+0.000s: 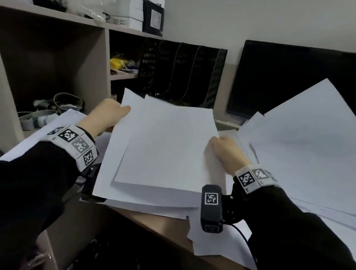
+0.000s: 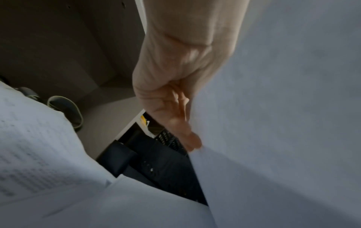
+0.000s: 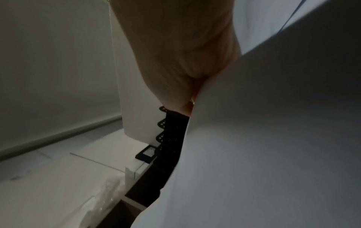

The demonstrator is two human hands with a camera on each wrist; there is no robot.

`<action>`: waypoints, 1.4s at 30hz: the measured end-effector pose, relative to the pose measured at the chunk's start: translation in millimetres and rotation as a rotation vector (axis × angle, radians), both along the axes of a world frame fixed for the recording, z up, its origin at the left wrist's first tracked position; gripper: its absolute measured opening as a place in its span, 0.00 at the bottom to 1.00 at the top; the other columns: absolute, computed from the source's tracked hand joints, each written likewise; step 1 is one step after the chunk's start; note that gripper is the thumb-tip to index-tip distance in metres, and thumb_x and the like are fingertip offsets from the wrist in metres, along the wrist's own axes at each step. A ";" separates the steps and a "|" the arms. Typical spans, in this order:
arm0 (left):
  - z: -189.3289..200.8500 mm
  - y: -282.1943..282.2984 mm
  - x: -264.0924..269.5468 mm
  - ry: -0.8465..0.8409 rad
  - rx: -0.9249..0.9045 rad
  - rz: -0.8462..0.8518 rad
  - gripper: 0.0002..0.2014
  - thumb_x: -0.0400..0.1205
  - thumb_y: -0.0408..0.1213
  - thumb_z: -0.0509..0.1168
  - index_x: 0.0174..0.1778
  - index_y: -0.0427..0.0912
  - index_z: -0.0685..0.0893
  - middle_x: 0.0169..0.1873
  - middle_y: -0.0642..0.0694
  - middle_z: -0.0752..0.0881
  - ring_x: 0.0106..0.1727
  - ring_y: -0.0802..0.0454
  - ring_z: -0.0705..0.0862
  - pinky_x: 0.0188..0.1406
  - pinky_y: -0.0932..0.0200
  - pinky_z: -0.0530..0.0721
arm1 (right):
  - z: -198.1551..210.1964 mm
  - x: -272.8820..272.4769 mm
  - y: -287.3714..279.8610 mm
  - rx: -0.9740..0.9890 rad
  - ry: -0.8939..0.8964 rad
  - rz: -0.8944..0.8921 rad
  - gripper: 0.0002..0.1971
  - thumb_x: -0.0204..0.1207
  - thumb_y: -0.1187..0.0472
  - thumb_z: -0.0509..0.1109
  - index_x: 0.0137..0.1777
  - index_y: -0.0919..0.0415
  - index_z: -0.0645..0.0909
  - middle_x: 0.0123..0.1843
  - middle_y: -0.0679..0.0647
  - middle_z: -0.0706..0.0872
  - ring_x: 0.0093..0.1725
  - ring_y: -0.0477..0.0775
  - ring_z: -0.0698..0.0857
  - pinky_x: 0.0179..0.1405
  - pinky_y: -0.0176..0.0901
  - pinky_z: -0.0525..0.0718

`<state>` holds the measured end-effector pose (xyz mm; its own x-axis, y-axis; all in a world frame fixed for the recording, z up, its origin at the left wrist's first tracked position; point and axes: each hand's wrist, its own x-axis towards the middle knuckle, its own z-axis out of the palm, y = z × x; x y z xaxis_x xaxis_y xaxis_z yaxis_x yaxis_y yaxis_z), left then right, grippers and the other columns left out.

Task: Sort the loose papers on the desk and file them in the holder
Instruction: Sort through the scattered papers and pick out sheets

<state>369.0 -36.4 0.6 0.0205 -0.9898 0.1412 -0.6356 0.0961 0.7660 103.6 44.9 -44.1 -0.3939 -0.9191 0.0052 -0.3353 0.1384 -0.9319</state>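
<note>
A stack of white papers (image 1: 163, 149) is held above the desk between both hands. My left hand (image 1: 108, 115) grips its left edge, thumb on top; the left wrist view shows this hand (image 2: 175, 95) with the fingers curled under the papers (image 2: 283, 123). My right hand (image 1: 225, 151) grips the right edge; the right wrist view shows that hand (image 3: 187, 61) pinching the sheets (image 3: 263, 138). The black mesh file holder (image 1: 181, 73) with several slots stands just behind the stack against the wall. More loose papers (image 1: 312, 155) lie spread on the desk to the right.
A dark monitor (image 1: 307, 84) stands at the back right. A shelf unit (image 1: 46, 52) on the left holds tape rolls (image 1: 66, 101) and, on top, boxes and plastic wrap. A printed sheet (image 1: 40, 135) lies under my left wrist. The desk's front edge (image 1: 158, 226) shows bare wood.
</note>
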 end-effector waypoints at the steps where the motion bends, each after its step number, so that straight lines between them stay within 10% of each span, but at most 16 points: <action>1: -2.0 -1.4 2.0 -0.050 0.060 0.014 0.17 0.86 0.42 0.58 0.35 0.35 0.74 0.35 0.39 0.77 0.34 0.43 0.75 0.29 0.55 0.68 | -3.9 4.5 -4.2 0.026 0.032 0.011 0.10 0.80 0.65 0.57 0.39 0.66 0.75 0.42 0.62 0.79 0.46 0.58 0.79 0.44 0.44 0.75; 5: -16.5 -13.4 13.1 -0.025 0.325 -0.087 0.12 0.82 0.38 0.67 0.53 0.32 0.82 0.43 0.41 0.86 0.36 0.47 0.85 0.31 0.59 0.84 | -13.2 20.6 -10.8 0.166 0.125 0.041 0.13 0.79 0.68 0.58 0.32 0.62 0.68 0.33 0.55 0.71 0.36 0.56 0.74 0.27 0.39 0.66; 8: -25.0 -21.9 18.9 -0.090 0.448 -0.188 0.21 0.66 0.30 0.77 0.55 0.36 0.85 0.54 0.40 0.89 0.49 0.48 0.90 0.48 0.54 0.89 | -15.0 33.0 -9.6 0.317 0.163 0.123 0.06 0.77 0.67 0.58 0.41 0.67 0.75 0.38 0.62 0.78 0.36 0.59 0.78 0.34 0.43 0.75; 10: -30.0 -31.3 19.2 -0.139 0.410 -0.186 0.21 0.66 0.27 0.74 0.55 0.38 0.82 0.56 0.38 0.87 0.53 0.43 0.88 0.58 0.46 0.86 | -14.0 37.3 -7.1 0.395 0.240 0.182 0.07 0.77 0.62 0.61 0.47 0.66 0.77 0.39 0.61 0.78 0.39 0.60 0.77 0.37 0.45 0.75; 15: -16.9 -18.6 14.9 -0.181 0.367 -0.123 0.35 0.75 0.34 0.75 0.76 0.38 0.67 0.63 0.43 0.73 0.50 0.45 0.80 0.48 0.54 0.87 | -4.7 25.8 2.4 0.405 0.280 0.161 0.15 0.79 0.57 0.65 0.56 0.69 0.82 0.43 0.56 0.81 0.31 0.52 0.73 0.30 0.40 0.71; 17: -4.9 -12.5 13.7 -0.197 0.364 -0.121 0.35 0.80 0.40 0.71 0.80 0.39 0.63 0.73 0.43 0.69 0.64 0.39 0.77 0.65 0.46 0.80 | 2.4 12.4 9.4 0.311 0.273 0.075 0.15 0.81 0.60 0.64 0.59 0.72 0.81 0.44 0.57 0.80 0.28 0.49 0.68 0.25 0.38 0.66; 25: 59.7 52.6 -17.4 -0.203 0.043 -0.441 0.32 0.81 0.50 0.67 0.80 0.46 0.68 0.79 0.48 0.69 0.79 0.49 0.66 0.77 0.51 0.62 | 27.8 -40.5 42.3 0.310 0.228 -0.022 0.13 0.81 0.58 0.66 0.60 0.64 0.81 0.40 0.51 0.86 0.32 0.47 0.78 0.30 0.36 0.72; 35: 9.0 129.6 -115.8 -0.666 0.128 -1.034 0.33 0.76 0.54 0.72 0.77 0.58 0.69 0.76 0.60 0.69 0.78 0.58 0.67 0.75 0.56 0.67 | 23.9 -67.2 86.9 0.462 0.183 -0.022 0.13 0.80 0.56 0.67 0.59 0.63 0.82 0.47 0.53 0.92 0.36 0.49 0.87 0.35 0.37 0.79; 42: -36.9 159.2 -145.6 -1.104 0.096 -1.215 0.62 0.64 0.56 0.80 0.83 0.64 0.40 0.83 0.57 0.35 0.84 0.55 0.37 0.83 0.44 0.51 | 24.2 -75.0 124.2 0.616 0.324 0.149 0.12 0.84 0.56 0.62 0.62 0.58 0.81 0.57 0.49 0.88 0.59 0.48 0.85 0.53 0.47 0.82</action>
<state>223.4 122.7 -36.4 -0.7903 -0.3552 -0.4993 -0.4371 0.8979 0.0531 28.7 169.1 -19.9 -0.3305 -0.8366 -0.4370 -0.6383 0.5392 -0.5495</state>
